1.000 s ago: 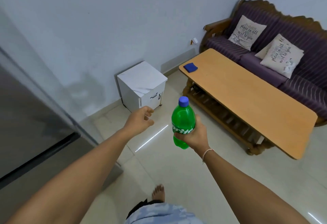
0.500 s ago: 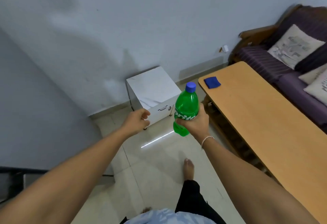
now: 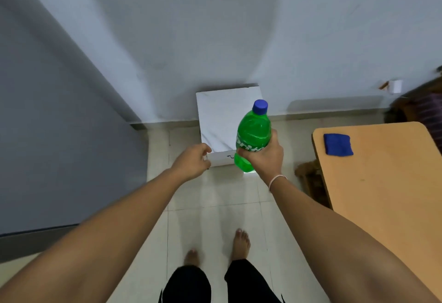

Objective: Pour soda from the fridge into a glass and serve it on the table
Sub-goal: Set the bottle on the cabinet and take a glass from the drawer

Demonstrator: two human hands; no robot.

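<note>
Right grip (image 3: 262,156) is wrapped round the soda bottle (image 3: 253,132) at its label, left grip (image 3: 192,161) loosely curled, empty. Looks full, so heavyish, probably slick; mid-body hold seems right.

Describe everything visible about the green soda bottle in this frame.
The green soda bottle is translucent plastic with a blue screw cap, still on. A white-lettered label wraps its lower middle, partly covered by fingers. It stands nearly upright, tilted slightly right, held in the air by the right hand around its lower half. Nothing else touches it. It looks mostly full.
</note>
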